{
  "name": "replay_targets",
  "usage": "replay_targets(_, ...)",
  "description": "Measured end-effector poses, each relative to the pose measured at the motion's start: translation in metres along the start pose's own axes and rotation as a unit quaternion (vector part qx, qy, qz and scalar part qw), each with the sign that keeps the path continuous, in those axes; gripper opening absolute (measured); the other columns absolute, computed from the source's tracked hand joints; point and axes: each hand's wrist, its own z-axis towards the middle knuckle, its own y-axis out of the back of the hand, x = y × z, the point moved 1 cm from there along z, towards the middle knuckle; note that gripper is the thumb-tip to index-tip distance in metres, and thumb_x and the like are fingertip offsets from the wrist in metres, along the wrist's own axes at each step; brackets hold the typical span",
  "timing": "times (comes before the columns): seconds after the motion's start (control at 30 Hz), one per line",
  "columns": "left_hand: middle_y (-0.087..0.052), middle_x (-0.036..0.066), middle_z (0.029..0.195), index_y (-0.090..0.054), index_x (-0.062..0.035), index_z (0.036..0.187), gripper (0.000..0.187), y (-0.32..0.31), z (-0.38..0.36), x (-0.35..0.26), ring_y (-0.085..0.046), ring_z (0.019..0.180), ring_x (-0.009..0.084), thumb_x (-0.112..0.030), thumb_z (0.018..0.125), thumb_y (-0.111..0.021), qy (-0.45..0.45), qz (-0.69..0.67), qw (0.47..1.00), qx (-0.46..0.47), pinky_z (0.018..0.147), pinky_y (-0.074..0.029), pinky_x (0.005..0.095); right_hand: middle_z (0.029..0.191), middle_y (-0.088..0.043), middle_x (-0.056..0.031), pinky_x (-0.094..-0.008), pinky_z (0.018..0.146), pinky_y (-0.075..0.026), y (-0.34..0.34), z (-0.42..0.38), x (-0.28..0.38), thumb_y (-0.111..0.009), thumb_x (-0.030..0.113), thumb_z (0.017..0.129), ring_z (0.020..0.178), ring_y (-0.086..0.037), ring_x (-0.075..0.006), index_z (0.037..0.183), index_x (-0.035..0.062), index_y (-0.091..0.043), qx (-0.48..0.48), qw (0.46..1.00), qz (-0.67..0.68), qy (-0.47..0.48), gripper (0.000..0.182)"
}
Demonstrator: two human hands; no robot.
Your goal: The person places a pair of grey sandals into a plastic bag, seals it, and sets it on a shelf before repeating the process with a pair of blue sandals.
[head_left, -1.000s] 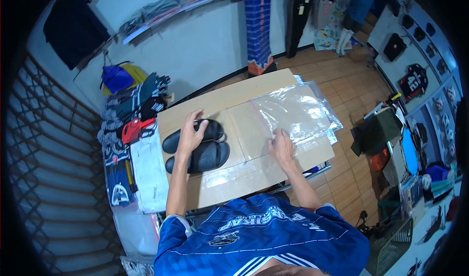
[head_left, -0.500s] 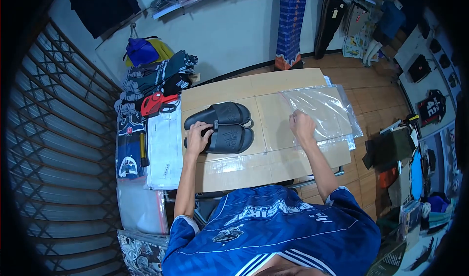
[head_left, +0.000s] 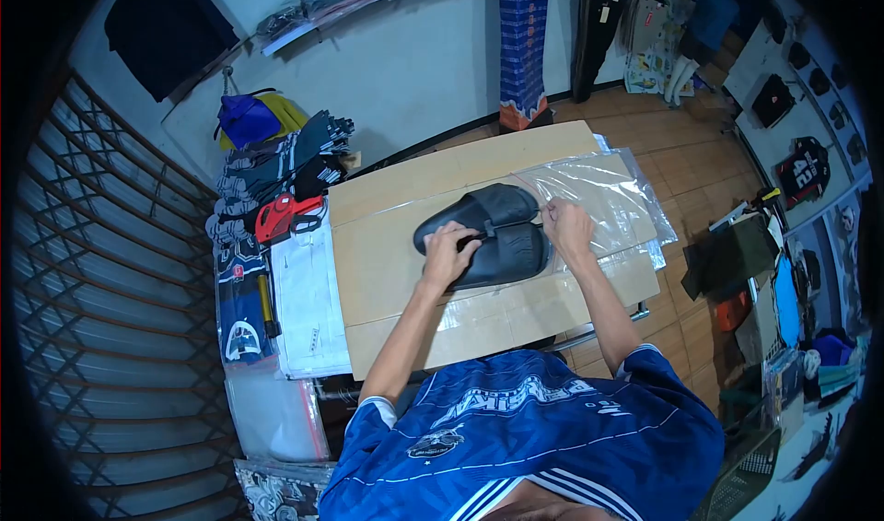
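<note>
Left hand point(head_left: 448, 256) clamps rubbery black slides point(head_left: 516, 252), right hand point(head_left: 567, 226) unclear in grip; pushing could skid clear plastic bag point(head_left: 612, 194) off tan cardboard point(head_left: 387, 217) at right edge.

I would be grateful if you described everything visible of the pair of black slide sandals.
The pair of black slide sandals looks like matte moulded rubber, each with a broad strap. They lie side by side, soles down, strapped ends toward picture right, on the flat brown cardboard sheet, by the clear plastic bag. The left hand's grip touches their opposite ends; the right hand's grip is at the strapped ends, contact unclear.
</note>
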Motion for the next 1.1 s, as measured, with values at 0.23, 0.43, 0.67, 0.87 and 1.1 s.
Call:
replay_targets(0.23, -0.069, 0.009, 0.101, -0.077, -0.0078, 0.102, 0.024, -0.041, 0.023, -0.027, -0.063, 0.100, 0.0310, -0.022, 0.082, -0.079, -0.003, -0.044, 0.999, 0.006, 0.085, -0.046, 0.0442, 0.076, -0.070, -0.0181, -0.0503, 0.066, -0.053, -0.003, -0.002, -0.001, -0.072, 0.018, 0.085, 0.073, -0.069, -0.0408, 0.087, 0.0054, -0.073, -0.005, 1.000, -0.006, -0.003, 0.012)
replay_targets(0.43, -0.069, 0.009, 0.101, -0.077, -0.0070, 0.102, 0.024, -0.041, 0.019, -0.028, -0.063, 0.099, 0.0310, -0.021, 0.083, -0.079, -0.013, -0.046, 0.999, -0.011, 0.086, -0.047, 0.0428, 0.085, -0.071, -0.0187, -0.0505, 0.069, -0.054, -0.003, 0.000, 0.001, -0.071, 0.015, 0.084, 0.078, -0.069, -0.0401, 0.091, 0.0033, -0.072, -0.008, 1.000, 0.003, -0.026, 0.014)
replay_targets(0.67, -0.068, 0.009, 0.100, -0.076, -0.0059, 0.103, 0.025, -0.039, 0.016, -0.030, -0.062, 0.097, 0.0311, -0.020, 0.083, -0.079, -0.023, -0.047, 0.998, -0.026, 0.086, -0.047, 0.0422, 0.090, -0.071, -0.0206, -0.0519, 0.073, -0.056, -0.015, 0.020, -0.006, -0.067, 0.010, 0.080, 0.082, -0.070, -0.0414, 0.091, 0.0007, -0.070, -0.021, 0.998, -0.034, 0.052, 0.015)
replay_targets(0.87, -0.067, 0.007, 0.097, -0.076, -0.0074, 0.102, 0.024, -0.043, 0.014, -0.026, -0.061, 0.095, 0.0299, -0.020, 0.082, -0.078, -0.039, -0.053, 0.997, -0.048, 0.082, -0.046, 0.0424, 0.086, -0.069, -0.0226, -0.0515, 0.066, -0.057, -0.027, 0.041, -0.019, -0.065, 0.010, 0.080, 0.075, -0.070, -0.0418, 0.083, -0.0013, -0.068, -0.004, 0.988, -0.094, 0.120, 0.012)
replay_targets(1.1, -0.068, 0.009, 0.099, -0.076, -0.0063, 0.102, 0.024, -0.040, 0.012, -0.027, -0.062, 0.095, 0.0308, -0.020, 0.083, -0.078, -0.034, -0.052, 0.997, -0.050, 0.083, -0.047, 0.0418, 0.084, -0.070, -0.0227, -0.0519, 0.068, -0.056, -0.047, 0.069, -0.025, -0.067, 0.013, 0.081, 0.076, -0.070, -0.0408, 0.081, 0.0014, -0.069, 0.057, 0.974, -0.167, 0.141, 0.012)
